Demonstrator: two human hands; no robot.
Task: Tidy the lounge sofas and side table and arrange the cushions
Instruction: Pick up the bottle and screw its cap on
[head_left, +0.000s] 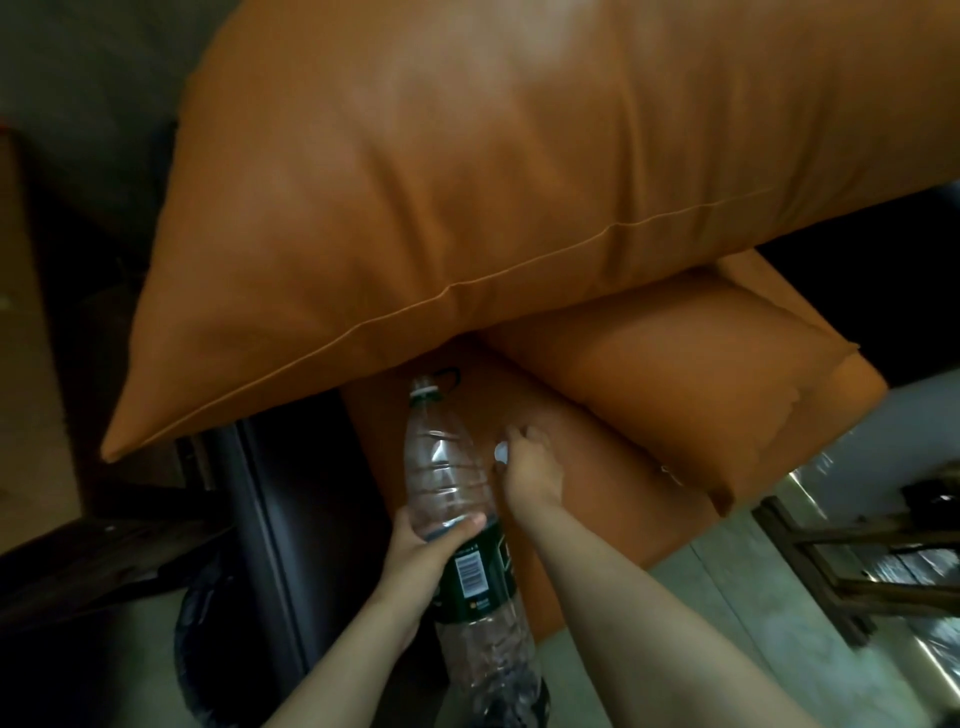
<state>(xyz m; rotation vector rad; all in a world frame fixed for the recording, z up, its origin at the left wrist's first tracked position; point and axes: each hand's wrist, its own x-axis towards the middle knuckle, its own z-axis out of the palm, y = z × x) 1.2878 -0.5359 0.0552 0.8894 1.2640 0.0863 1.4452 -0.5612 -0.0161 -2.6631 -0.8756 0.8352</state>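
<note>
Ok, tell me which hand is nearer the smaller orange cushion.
Right. The right hand pinches a small white thing just left of the smaller orange cushion; the left hand grips the bottle farther down and left.

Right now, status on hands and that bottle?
Left hand grips clear bottle mid-body. Right hand pinches small white piece, likely its cap, over sofa seat. Big orange cushion overhangs bottle neck.

Clear bottle (447, 467) slants over the orange sofa seat (587, 457), large orange cushion (467, 182) overlapping smaller cushion (675, 374).
</note>
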